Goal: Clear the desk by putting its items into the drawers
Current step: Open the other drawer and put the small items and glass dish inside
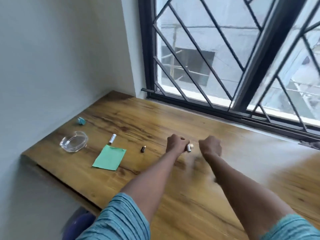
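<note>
Head view, hands: The left hand point(176, 144) is out over the middle of the desk point(147, 118), fingers curled round a small pale cylinder point(189, 148). The right hand point(210, 146) sits just beside it, balled up with its back to the camera, and I can't tell whether anything is inside.

Head view, left on the desk: Plenty! A glass dish point(73, 141) sits near the left edge, with a small teal object point(81, 121) beyond it by the wall point(60, 58). A white tube point(112, 138) lies just right of the dish. A green paper point(109, 157) lies flat in front of the tube, and a little dark battery point(143, 148) lies between the paper and the left hand.

Head view, progress: Early going, by my reckoning. One item is in hand and five are lying loose, none of them anywhere near stowed.

Head view, drawers: Nowhere in shot, so open or closed, filled or not, there's no saying.

Head view, hard to make out: The frame is smeared with motion, worst around the wrists and the window point(225, 58). The pale cylinder may be two small pieces held together, but the blur won't settle it. The desk's right end runs out of frame, so more may lie there. A blue shape point(81, 222) below the desk edge is too blurred to name.
</note>
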Available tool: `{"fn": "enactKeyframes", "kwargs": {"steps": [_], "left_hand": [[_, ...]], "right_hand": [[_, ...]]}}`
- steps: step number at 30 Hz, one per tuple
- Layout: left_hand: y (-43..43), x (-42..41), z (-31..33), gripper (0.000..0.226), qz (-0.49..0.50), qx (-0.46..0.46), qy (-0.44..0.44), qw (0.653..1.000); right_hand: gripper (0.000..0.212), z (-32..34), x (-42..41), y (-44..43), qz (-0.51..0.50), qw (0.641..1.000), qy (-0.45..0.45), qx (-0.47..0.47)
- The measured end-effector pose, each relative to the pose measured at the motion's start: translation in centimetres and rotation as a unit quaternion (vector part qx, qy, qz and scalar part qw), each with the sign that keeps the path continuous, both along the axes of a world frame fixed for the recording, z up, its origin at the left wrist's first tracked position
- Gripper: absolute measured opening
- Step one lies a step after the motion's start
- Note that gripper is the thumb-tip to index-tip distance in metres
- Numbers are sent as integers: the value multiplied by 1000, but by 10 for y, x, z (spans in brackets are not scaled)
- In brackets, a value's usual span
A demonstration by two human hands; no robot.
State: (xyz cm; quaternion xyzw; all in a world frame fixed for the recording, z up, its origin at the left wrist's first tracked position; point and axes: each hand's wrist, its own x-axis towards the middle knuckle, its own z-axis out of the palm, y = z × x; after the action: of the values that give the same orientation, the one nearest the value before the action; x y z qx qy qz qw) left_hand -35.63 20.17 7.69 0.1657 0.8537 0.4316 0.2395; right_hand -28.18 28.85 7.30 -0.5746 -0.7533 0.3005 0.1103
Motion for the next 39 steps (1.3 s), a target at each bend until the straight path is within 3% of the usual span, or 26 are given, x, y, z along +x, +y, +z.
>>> {"fn": "enactKeyframes", "kwargs": {"steps": [6,14,19,25,30,39], "left_hand": [[-93,-111,10,23,92,55,55,993],[-242,-251,0,27,181,-18,87,979],[-300,-292,3,27,169,-78,89,978],[-319,-306,-11,32,107,-181,76,975],[-318,-305,-13,26,85,-227,119,963],[-318,-298,-10,29,28,-245,203,947]], "right_hand": [[27,14,-121,-95,95,991,94,20],[39,10,-248,-234,261,955,135,-27],[37,8,-293,-289,314,938,138,-55],[37,-3,-323,-320,345,938,30,-15],[26,-14,-330,-338,378,923,-69,1],[24,-17,-336,-345,386,914,-119,29]]}}
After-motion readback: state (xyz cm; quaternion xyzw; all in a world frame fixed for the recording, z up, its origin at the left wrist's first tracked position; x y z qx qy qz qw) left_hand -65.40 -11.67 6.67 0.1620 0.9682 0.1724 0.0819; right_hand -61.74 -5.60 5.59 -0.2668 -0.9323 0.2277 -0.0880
